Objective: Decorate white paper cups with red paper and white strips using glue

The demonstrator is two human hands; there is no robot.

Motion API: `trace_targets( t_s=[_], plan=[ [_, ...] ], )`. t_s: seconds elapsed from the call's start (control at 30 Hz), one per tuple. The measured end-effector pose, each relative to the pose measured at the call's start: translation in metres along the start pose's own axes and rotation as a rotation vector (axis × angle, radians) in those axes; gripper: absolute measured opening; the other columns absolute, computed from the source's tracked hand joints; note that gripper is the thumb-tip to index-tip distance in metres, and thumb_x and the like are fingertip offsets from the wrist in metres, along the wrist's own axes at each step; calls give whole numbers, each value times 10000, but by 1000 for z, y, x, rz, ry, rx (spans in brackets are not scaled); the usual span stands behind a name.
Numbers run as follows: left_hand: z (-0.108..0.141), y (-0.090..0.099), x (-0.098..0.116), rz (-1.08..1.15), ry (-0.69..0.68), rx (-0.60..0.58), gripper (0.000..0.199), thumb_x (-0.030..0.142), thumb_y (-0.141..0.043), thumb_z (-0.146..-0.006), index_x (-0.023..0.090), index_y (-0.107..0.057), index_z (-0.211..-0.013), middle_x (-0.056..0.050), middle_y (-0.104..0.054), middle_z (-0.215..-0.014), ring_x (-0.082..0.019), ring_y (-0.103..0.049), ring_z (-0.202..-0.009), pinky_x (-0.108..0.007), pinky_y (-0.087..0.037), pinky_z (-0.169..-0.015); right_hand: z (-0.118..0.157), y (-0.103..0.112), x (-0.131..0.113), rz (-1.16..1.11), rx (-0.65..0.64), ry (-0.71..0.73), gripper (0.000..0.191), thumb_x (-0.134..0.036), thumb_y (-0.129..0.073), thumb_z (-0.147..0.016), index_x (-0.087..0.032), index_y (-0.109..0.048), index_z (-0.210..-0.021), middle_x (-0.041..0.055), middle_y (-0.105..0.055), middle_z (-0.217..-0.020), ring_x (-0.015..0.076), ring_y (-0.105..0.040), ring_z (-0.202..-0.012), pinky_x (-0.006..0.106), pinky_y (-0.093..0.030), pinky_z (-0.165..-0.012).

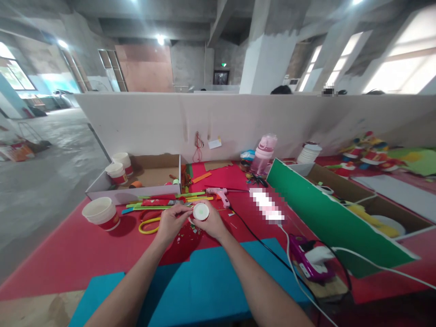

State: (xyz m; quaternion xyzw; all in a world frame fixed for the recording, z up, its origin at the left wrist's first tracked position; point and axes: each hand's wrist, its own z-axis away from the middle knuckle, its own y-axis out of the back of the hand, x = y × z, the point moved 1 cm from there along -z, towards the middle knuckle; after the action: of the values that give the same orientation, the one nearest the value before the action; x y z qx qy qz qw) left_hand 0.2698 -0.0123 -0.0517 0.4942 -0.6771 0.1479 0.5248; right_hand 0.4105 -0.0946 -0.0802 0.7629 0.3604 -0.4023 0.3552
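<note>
A small white paper cup [200, 211] is in my right hand [214, 223], with its round white end facing me and a faint greenish mark in the middle. The fingers of that hand wrap around its side. My left hand [173, 222] is closed in a pinch at the cup's left edge. Whatever lies between those fingertips is too small to tell. Just beyond the hands a pink hot glue gun [218, 194] lies on the red table cover [136, 254]. Yellow-handled scissors [149, 225] lie left of my left hand. Small paper scraps [194, 228] are scattered below the cup.
Stacked paper cups [102, 213] stand at the left, before a shallow cardboard box [155, 168]. Paper strips [136, 208] lie near it. A pink bottle [265, 152] stands at the back. On the right are a green-sided box [327, 218] and a purple power strip [308, 261] with trailing cables.
</note>
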Motion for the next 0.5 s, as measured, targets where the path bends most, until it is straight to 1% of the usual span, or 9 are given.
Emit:
trace_targets(
  t_s=[0.2, 0.33, 0.5],
  plan=[
    [1, -1, 4, -46, 37, -30, 110, 242, -648, -745, 162, -723, -746, -49, -717, -741, -178, -644, -693, -264, -487, -668, 0, 1, -3, 22, -37, -9, 440, -215, -668, -662, -204, -544, -1083, 35, -652, -985, 200, -615, -871, 308, -483, -766],
    [2, -5, 4, -43, 69, -2, 109, 230, -628, -742, 141, -689, -729, -43, -704, -708, -161, -628, -654, -248, -484, -635, 0, 0, 0, 21, -34, -4, 440, -213, -668, -658, -211, -545, -1080, 36, -651, -984, 206, -612, -874, 311, -482, -766],
    [3, -8, -3, 22, 100, 26, 116, 241, -634, -740, 138, -687, -737, -40, -700, -706, -154, -619, -648, -241, -482, -625, -1, -1, 4, 6, -20, 2, 418, -231, -673, -667, -215, -549, -1066, 30, -650, -962, 199, -609, -842, 313, -481, -761]
  ],
)
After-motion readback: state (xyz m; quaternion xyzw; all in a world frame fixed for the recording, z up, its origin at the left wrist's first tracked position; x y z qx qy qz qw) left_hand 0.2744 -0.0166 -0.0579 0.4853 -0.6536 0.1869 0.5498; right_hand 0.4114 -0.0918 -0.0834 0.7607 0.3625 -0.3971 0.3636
